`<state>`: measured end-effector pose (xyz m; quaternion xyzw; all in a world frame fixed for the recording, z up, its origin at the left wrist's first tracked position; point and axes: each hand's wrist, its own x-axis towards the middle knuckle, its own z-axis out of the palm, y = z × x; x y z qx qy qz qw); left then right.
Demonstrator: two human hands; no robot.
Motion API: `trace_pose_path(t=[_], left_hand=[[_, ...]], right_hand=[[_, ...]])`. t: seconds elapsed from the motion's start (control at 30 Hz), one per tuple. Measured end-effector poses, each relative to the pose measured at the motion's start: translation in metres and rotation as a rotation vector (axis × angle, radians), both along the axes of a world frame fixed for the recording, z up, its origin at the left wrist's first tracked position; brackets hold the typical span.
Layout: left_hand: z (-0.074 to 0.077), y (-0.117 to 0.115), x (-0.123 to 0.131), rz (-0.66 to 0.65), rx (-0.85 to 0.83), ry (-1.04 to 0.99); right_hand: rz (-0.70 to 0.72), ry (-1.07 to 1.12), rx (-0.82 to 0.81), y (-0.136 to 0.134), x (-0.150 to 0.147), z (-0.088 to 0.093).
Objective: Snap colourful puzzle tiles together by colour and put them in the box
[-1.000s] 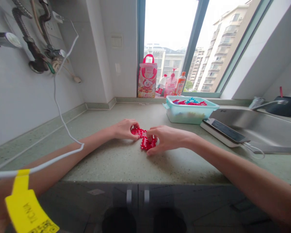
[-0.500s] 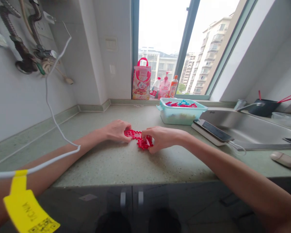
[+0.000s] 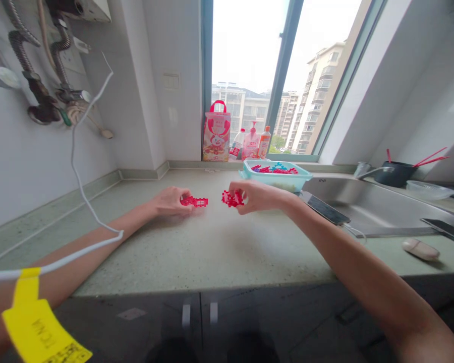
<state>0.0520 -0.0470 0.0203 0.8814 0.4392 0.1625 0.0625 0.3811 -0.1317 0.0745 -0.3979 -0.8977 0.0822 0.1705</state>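
Note:
My left hand (image 3: 173, 201) pinches a red plastic building piece (image 3: 200, 202) with toothed edges and square openings, low over the counter. To its right, my right hand (image 3: 251, 196) grips a second red toothed piece (image 3: 229, 198), a cluster of joined parts held above the countertop. A gap separates the two red pieces. Fingers of my right hand cover part of its cluster. Behind my right hand, a pale teal tub (image 3: 276, 179) holds red, blue and purple pieces of a similar kind.
A phone (image 3: 327, 209) lies by the metal sink (image 3: 371, 201), with a white mouse-like object (image 3: 420, 249) in front. A pink bag (image 3: 216, 136) and several bottles stand on the windowsill. A white cable (image 3: 79, 176) with a yellow tag (image 3: 45, 330) hangs across my left forearm.
The red pieces, together before, are now apart. My right hand has lifted its cluster up and away, while my left hand has drawn slightly left with its piece. The view has shifted slightly.

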Motion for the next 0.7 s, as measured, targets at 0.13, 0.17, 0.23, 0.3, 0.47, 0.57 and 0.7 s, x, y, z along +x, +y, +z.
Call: trace_pose_path(t=[0.13,0.17,0.23,0.3,0.47,0.57,0.7], left_hand=[[0.0,0.001,0.001,-0.002,0.004,-0.025],[-0.001,0.002,0.001,-0.011,0.007,-0.036],[-0.003,0.005,0.001,-0.029,0.016,-0.068],[-0.005,0.009,-0.001,-0.038,0.017,-0.104],[-0.011,0.017,-0.011,-0.004,0.044,-0.16],[-0.011,0.013,-0.015,-0.006,0.082,-0.172],[-0.001,0.003,-0.001,-0.037,0.124,-0.193]], right_hand=[[-0.233,0.282,0.335,0.02,0.071,0.029],[-0.34,0.324,0.422,0.025,0.089,0.033],[-0.587,0.37,0.562,0.033,0.12,0.037],[-0.778,0.328,0.612,0.04,0.14,0.033],[-0.84,-0.014,0.213,0.053,0.153,0.017],[-0.848,-0.068,0.091,0.055,0.153,0.014],[-0.937,-0.048,0.091,0.053,0.15,0.013]])
